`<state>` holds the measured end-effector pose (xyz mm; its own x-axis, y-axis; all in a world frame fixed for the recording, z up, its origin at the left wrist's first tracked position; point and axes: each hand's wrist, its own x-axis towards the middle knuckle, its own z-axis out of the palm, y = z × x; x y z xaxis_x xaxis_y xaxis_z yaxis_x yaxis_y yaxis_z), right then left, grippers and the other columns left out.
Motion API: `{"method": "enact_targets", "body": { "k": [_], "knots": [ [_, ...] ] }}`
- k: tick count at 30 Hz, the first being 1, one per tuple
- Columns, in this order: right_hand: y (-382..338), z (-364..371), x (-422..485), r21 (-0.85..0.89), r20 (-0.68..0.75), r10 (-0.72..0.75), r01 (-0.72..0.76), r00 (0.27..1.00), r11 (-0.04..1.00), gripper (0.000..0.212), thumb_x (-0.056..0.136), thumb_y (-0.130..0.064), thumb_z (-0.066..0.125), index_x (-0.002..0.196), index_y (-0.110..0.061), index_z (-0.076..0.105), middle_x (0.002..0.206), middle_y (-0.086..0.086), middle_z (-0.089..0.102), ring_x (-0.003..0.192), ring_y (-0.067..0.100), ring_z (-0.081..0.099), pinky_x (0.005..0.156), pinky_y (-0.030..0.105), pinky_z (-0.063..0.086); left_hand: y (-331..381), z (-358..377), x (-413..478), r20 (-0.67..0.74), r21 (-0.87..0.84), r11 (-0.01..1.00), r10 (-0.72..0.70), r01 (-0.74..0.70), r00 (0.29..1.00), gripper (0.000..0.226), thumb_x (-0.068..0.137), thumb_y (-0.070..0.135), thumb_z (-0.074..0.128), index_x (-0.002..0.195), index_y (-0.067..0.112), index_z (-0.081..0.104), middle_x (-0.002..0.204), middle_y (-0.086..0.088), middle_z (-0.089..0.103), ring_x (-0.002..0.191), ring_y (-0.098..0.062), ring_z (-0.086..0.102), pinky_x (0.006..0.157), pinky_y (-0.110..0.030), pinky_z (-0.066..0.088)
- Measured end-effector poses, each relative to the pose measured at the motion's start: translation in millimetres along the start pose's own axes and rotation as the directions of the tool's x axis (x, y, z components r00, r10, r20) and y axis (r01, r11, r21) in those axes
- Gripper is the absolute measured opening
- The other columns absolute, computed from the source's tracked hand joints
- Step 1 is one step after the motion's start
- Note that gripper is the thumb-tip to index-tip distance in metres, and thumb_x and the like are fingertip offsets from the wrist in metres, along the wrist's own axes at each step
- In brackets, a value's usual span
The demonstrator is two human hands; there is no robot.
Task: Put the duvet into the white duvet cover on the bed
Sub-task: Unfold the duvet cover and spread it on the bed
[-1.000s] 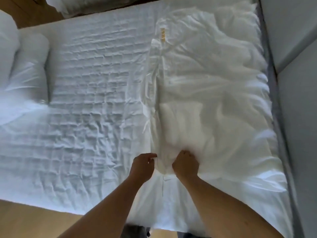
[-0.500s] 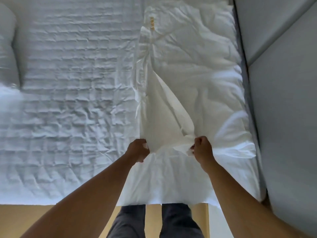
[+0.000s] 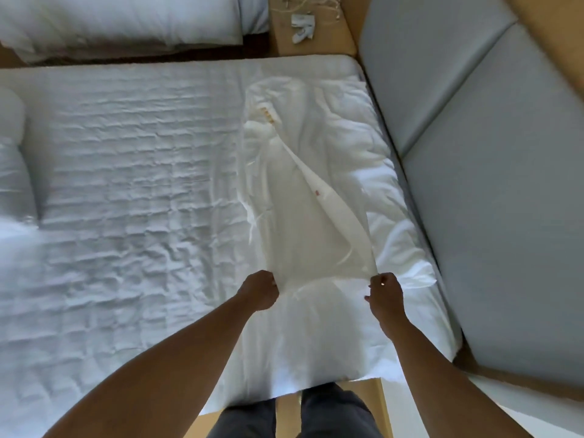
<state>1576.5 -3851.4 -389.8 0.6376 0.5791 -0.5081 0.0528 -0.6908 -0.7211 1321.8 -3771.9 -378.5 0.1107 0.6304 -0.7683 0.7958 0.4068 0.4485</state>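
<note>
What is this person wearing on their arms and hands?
Both forearms are bare: no sleeves, gloves or watch. The left hand shows nothing worn; the right hand has a small bright glint, too small to identify. Dark grey trousers show below.

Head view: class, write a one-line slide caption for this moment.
The left hand and right hand spread the opening of the white duvet cover on the quilted bed.

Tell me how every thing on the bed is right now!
Duvet cover: lying crumpled, opening held apart.
Left hand: grips the cover's near edge.
Right hand: pinches the lifted edge.
Quilted layer: spread flat, wrinkled.
Pillow: lying at the left.
</note>
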Motion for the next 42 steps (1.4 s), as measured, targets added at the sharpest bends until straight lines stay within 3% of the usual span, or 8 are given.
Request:
{"method": "enact_targets", "body": {
  "k": [5, 9, 16, 19, 22, 25, 31, 42],
  "knots": [
    [-44, -8, -27, -0.112, 0.137, -0.177, 0.193, 0.975, 0.975, 0.011, 0.099, -0.02, 0.049, 0.094, -0.015, 0.056, 0.085, 0.004, 0.06, 0.081, 0.029, 0.062, 0.081, 0.047, 0.054, 27, -5, -18, -0.356, 0.197, 0.963, 0.243, -0.182, 0.902, 0.058, 0.08, 0.006, 0.054, 0.135, 0.023, 0.053, 0.136, -0.005, 0.045, 0.121, -0.027, 0.048, 0.095, -0.035, 0.047],
    [-68, -14, -34, -0.184, 0.231, -0.34, 0.384, 0.911, 0.905, 0.009, 0.098, -0.017, 0.053, 0.101, -0.025, 0.056, 0.107, -0.003, 0.06, 0.092, 0.015, 0.06, 0.077, 0.026, 0.048, 80, 0, -31, -0.103, 0.285, 0.798, 0.576, -0.531, 0.811, 0.059, 0.087, 0.026, 0.067, 0.144, 0.023, 0.051, 0.146, 0.003, 0.048, 0.132, -0.021, 0.045, 0.107, -0.03, 0.041],
    [-119, -42, -6, -0.287, 0.386, -0.459, 0.578, 0.8, 0.764, 0.019, 0.093, -0.012, 0.057, 0.074, -0.017, 0.057, 0.131, -0.012, 0.055, 0.11, 0.015, 0.053, 0.094, 0.026, 0.042, 133, 9, -39, -0.116, 0.048, 0.75, 0.66, -0.659, 0.742, 0.011, 0.097, 0.022, 0.063, 0.089, 0.014, 0.065, 0.078, 0.012, 0.059, 0.074, -0.002, 0.055, 0.064, -0.006, 0.033],
    [-155, -45, 10, -0.284, 0.431, -0.292, 0.435, 0.854, 0.854, 0.023, 0.089, -0.033, 0.061, 0.075, -0.015, 0.059, 0.091, -0.007, 0.067, 0.085, 0.019, 0.062, 0.078, 0.036, 0.048, 141, 14, -46, -0.14, 0.042, 0.727, 0.683, -0.685, 0.716, 0.015, 0.099, 0.018, 0.059, 0.087, 0.025, 0.051, 0.07, 0.014, 0.053, 0.064, 0.008, 0.051, 0.059, -0.008, 0.034],
    [-193, -30, 20, -0.48, 0.493, -0.038, 0.308, 0.869, 0.822, 0.042, 0.075, -0.049, 0.075, 0.063, -0.014, 0.058, 0.054, 0.0, 0.062, 0.049, 0.016, 0.057, 0.051, 0.024, 0.042, 151, 21, -52, -0.068, 0.085, 0.724, 0.69, -0.685, 0.721, 0.012, 0.1, 0.017, 0.053, 0.107, 0.024, 0.061, 0.094, 0.007, 0.068, 0.063, 0.005, 0.053, 0.061, -0.009, 0.035],
    [-212, -13, 28, -0.696, 0.544, 0.051, 0.416, 0.838, 0.585, 0.015, 0.079, -0.015, 0.065, 0.069, -0.007, 0.058, 0.054, 0.007, 0.057, 0.045, 0.018, 0.052, 0.043, 0.02, 0.038, 152, 29, -54, -0.063, 0.128, 0.732, 0.679, -0.669, 0.732, 0.024, 0.1, 0.017, 0.053, 0.123, 0.017, 0.06, 0.1, -0.007, 0.069, 0.068, -0.014, 0.056, 0.067, -0.02, 0.045],
    [-226, -30, 44, -0.143, 0.48, -0.059, 0.144, 0.875, 0.979, 0.016, 0.1, -0.012, 0.051, 0.105, -0.004, 0.065, 0.094, 0.015, 0.069, 0.076, 0.027, 0.071, 0.057, 0.035, 0.061, 137, 21, -49, -0.163, -0.01, 0.906, 0.416, -0.423, 0.895, 0.044, 0.089, 0.034, 0.072, 0.123, 0.019, 0.046, 0.101, -0.005, 0.068, 0.076, -0.018, 0.061, 0.067, -0.025, 0.046],
    [-219, -48, 25, -0.026, 0.376, -0.326, 0.361, 0.868, 0.932, 0.035, 0.104, -0.04, 0.045, 0.107, -0.009, 0.061, 0.109, 0.021, 0.061, 0.1, 0.032, 0.059, 0.083, 0.037, 0.056, 144, 21, -27, 0.011, 0.319, 0.908, 0.281, -0.27, 0.96, 0.049, 0.096, 0.049, 0.058, 0.13, 0.012, 0.062, 0.128, -0.008, 0.063, 0.117, -0.028, 0.059, 0.091, -0.03, 0.045]
  ]
}}
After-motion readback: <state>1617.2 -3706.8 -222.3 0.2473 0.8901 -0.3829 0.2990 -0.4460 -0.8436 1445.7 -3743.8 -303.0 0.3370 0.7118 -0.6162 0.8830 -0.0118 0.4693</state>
